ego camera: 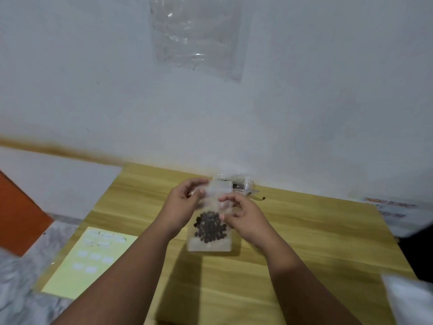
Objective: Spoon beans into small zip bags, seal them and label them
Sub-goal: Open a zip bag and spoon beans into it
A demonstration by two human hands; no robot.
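Left hand [185,202] and right hand [243,216] both pinch the bag [212,208] top, above the table [304,242]. Best to press evenly along the zip [221,186], keeping the beans [210,227] low.

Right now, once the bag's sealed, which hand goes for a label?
Probably left: the label sheet lies on the side of the left hand; the right hand would have to cross the bag.

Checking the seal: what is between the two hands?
Head view: the top of the zip bag spans between left hand and right hand, both pinching it; beans sit below.
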